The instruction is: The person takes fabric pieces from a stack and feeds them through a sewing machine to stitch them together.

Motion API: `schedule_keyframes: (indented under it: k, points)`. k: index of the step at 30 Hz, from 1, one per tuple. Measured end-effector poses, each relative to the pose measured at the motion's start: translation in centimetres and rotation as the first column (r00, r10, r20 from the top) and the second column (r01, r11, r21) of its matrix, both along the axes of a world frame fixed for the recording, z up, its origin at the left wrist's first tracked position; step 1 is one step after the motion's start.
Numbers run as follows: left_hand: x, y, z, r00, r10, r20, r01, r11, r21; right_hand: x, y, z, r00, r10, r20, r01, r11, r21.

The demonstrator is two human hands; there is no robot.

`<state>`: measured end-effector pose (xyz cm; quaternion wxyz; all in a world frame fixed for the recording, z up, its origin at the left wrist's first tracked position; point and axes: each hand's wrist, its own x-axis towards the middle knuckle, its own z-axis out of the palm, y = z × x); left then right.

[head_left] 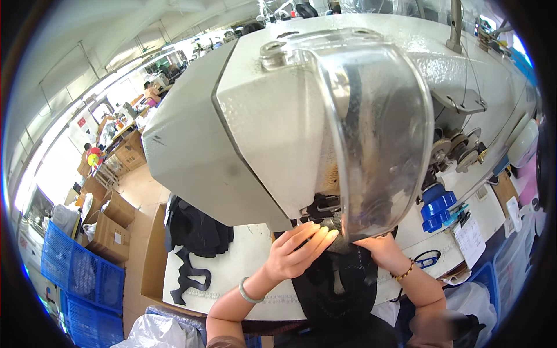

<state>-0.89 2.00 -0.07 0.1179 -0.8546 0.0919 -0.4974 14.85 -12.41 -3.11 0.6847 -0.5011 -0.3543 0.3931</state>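
A large pale sewing machine (272, 127) fills the middle, with a clear curved guard (383, 133) over its needle area. Below it lies a black fabric piece (348, 287) with a grey mesh part, hanging toward my lap. My left hand (299, 250), wearing a pale bangle, has its fingers pressed together on the mesh part beside the needle area. At the other side, my right hand (383, 250), with a beaded bracelet, grips the black piece's edge; the guard hides some of its fingers.
Left on the white table (246, 243) are a stack of black pieces (200, 229) and a black cut-out (191, 275). Blue-handled scissors (428, 259), a blue spool (436, 207) and a paper sheet (469, 239) lie right. Blue crates (81, 267) and cartons (110, 236) stand left.
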Motion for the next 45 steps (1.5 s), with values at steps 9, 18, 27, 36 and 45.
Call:
schedule_keyframes:
  k: [9, 18, 27, 36, 45]
  points:
    - [-0.3, 1.2, 0.4, 0.992, -0.120, -0.036, 0.121, 0.993, 0.013, -2.3, 0.1, 0.2, 0.994, 0.072, -0.080, -0.066, 0.995, 0.075]
    - [-0.8, 1.5, 0.5, 0.994, -0.058, -0.097, 0.049, 0.994, -0.100, -2.2, -0.5, 0.3, 0.999, 0.037, -0.040, -0.035, 0.998, 0.054]
    - [-1.7, 1.7, -0.3, 0.971, 0.024, -0.237, -0.099, 0.946, -0.309, -2.2, -1.0, 0.0, 0.998, 0.050, 0.032, -0.053, 0.996, 0.078]
    - [-1.3, 2.2, 0.2, 0.956, -0.053, -0.289, -0.031, 0.960, -0.280, 1.3, -1.7, -3.2, 0.989, -0.045, -0.142, 0.058, 0.994, 0.092]
    - [-1.3, 1.5, 0.7, 0.972, -0.049, -0.229, -0.027, 0.948, -0.318, 9.2, 0.3, -3.1, 0.511, -0.072, 0.856, 0.569, 0.776, -0.274]
